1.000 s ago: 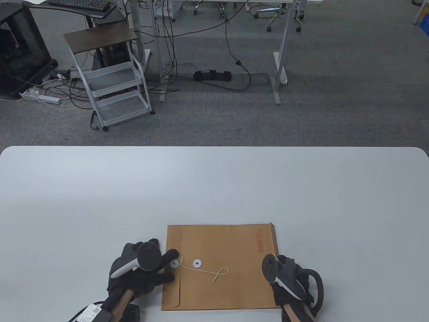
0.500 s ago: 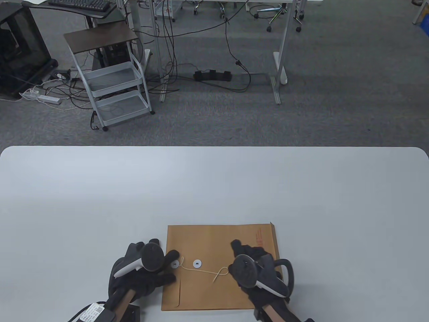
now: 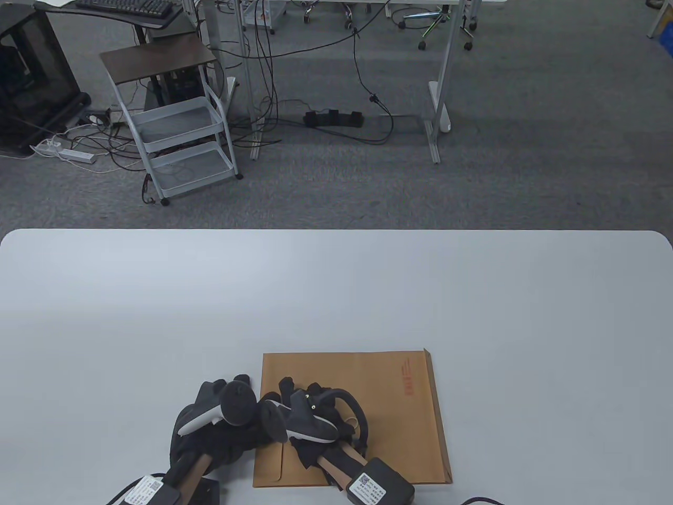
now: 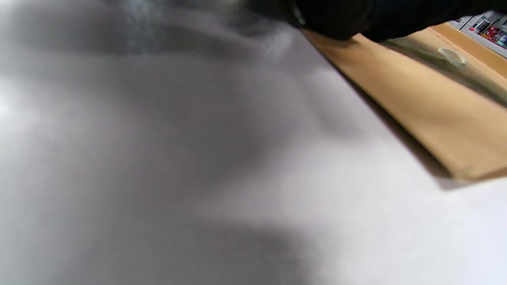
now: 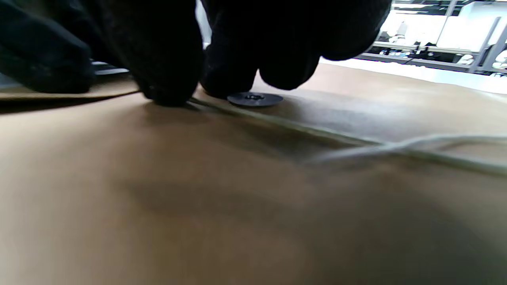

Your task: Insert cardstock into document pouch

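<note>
Fingers of the right hand have crossed from the envelope's right edge and now pinch its string beside the button; left hand still presses the flap flat, fingers extended. Unwinding likely begins; no cardstock visible.

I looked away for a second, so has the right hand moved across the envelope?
Yes. The right hand has moved left, from the envelope's right edge to the string clasp beside the left hand; its fingers touch down by the string.
</note>
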`<state>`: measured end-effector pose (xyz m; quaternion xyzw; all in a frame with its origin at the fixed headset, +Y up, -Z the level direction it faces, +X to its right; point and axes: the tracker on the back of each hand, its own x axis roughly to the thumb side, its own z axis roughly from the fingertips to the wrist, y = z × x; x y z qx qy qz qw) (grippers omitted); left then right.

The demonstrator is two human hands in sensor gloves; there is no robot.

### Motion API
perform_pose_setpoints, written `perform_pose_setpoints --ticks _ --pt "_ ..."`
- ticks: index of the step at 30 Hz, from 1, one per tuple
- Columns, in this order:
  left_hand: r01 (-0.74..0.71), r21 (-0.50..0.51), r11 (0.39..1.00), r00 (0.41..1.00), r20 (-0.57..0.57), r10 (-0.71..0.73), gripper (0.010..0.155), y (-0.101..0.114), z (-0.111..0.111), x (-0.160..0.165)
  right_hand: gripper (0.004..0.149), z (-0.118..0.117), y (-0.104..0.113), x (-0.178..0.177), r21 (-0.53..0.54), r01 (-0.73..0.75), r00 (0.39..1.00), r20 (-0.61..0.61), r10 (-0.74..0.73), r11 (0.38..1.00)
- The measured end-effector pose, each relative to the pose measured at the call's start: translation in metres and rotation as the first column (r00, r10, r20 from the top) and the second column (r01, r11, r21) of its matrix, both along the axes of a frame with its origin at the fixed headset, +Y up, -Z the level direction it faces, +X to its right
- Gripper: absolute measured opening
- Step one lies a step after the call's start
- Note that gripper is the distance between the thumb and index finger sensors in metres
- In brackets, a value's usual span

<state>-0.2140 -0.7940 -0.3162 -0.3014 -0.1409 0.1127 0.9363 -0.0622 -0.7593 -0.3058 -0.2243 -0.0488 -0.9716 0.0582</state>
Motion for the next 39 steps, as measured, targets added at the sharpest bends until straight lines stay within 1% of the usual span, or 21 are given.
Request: perform_pose_setpoints --ticks 3,5,6,7,8,9,10,11,12,13,14,15,17,18,20,22,24,28,30,36,39 --pt "0.001 -0.003 1.000 1.000 -0.001 -0.001 0.071 0.000 0.000 0.000 0.049 0.001 0.001 -0.001 0.028 0.002 1.000 -0.026 -0.001 1.000" --pt "0.002 -0.003 1.000 1.000 0.000 -0.002 0.071 0.000 0.000 0.000 0.050 -0.001 0.002 0.004 0.019 0.052 0.999 -0.004 -0.052 0.998" --pt "0.001 -0.005 1.000 1.000 0.000 -0.001 0.070 0.000 0.000 0.000 0.065 -0.004 0.004 0.009 0.049 0.101 0.994 0.024 -0.103 0.994" --pt "-0.001 -0.007 1.000 1.000 0.000 0.001 0.071 0.000 0.000 0.000 0.063 -0.006 0.008 0.015 0.083 0.150 0.987 0.045 -0.154 0.985" --pt "-0.002 -0.009 1.000 1.000 0.001 0.002 0.071 0.000 0.000 0.000 0.054 -0.009 0.010 0.020 0.060 0.190 0.980 0.055 -0.194 0.980" --pt "-0.002 -0.012 1.000 1.000 0.002 0.002 0.070 0.000 0.000 0.000 0.055 -0.011 0.012 0.023 0.039 0.221 0.972 0.070 -0.223 0.975" --pt "-0.001 -0.022 1.000 1.000 0.004 0.001 0.070 0.000 -0.001 0.000 0.062 -0.015 0.015 0.031 -0.003 0.301 0.950 0.086 -0.300 0.954" --pt "0.000 -0.028 1.000 1.000 0.006 0.000 0.071 0.000 -0.001 0.000 0.070 -0.019 0.017 0.037 -0.094 0.389 0.920 0.093 -0.381 0.916" --pt "0.000 -0.030 1.000 1.000 0.006 0.001 0.071 0.000 -0.001 0.000 0.059 -0.023 0.018 0.041 -0.177 0.440 0.898 0.110 -0.426 0.880" --pt "-0.001 -0.030 1.000 1.000 0.006 0.001 0.070 0.000 -0.001 0.000 0.052 -0.024 0.018 0.045 -0.235 0.490 0.872 0.132 -0.471 0.840" --pt "-0.002 -0.027 1.000 1.000 0.005 0.003 0.071 0.000 -0.001 0.000 0.077 -0.028 0.017 0.049 -0.287 0.532 0.846 0.143 -0.513 0.797" --pt "-0.002 -0.027 1.000 1.000 0.005 0.003 0.071 0.000 -0.001 0.000 0.075 -0.029 0.017 0.051 -0.300 0.541 0.840 0.147 -0.523 0.786" --pt "-0.001 -0.028 1.000 1.000 0.005 0.001 0.070 0.000 -0.001 0.000 0.070 -0.032 0.019 0.053 -0.278 0.505 0.863 0.132 -0.488 0.818" --pt "0.000 -0.027 1.000 1.000 0.005 0.000 0.070 0.000 -0.001 0.000 0.067 -0.032 0.022 0.054 -0.238 0.439 0.898 0.106 -0.426 0.866" --pt "0.000 -0.028 1.000 1.000 0.006 0.000 0.070 0.000 -0.001 0.000 0.054 -0.031 0.027 0.054 -0.095 0.284 0.958 0.073 -0.278 0.954" --pt "0.003 -0.029 1.000 1.000 0.007 -0.003 0.070 0.000 -0.001 0.000 0.048 -0.030 0.030 0.054 0.031 0.140 0.989 0.052 -0.141 0.990" --pt "0.005 -0.031 1.000 1.000 0.009 -0.005 0.070 0.000 -0.001 0.000 0.046 -0.029 0.029 0.052 0.027 0.110 0.993 0.029 -0.111 0.994" --pt "0.008 -0.029 1.000 1.000 0.009 -0.008 0.070 0.000 -0.001 0.000 0.040 -0.026 0.021 0.046 0.116 0.057 0.998 0.010 -0.059 0.992" --pt "0.008 -0.028 1.000 1.000 0.008 -0.008 0.070 0.000 -0.001 0.000 0.035 -0.024 0.012 0.042 0.190 0.031 1.000 -0.009 -0.030 0.981" --pt "0.007 -0.034 0.999 1.000 0.010 -0.007 0.070 0.000 0.000 0.001 0.030 -0.026 0.000 0.043 0.174 0.029 0.999 0.010 -0.031 0.984" --pt "0.011 -0.033 0.999 1.000 0.011 -0.011 0.070 0.000 0.000 0.001 0.030 -0.025 -0.001 0.043 0.177 -0.005 1.000 0.009 0.003 0.984"
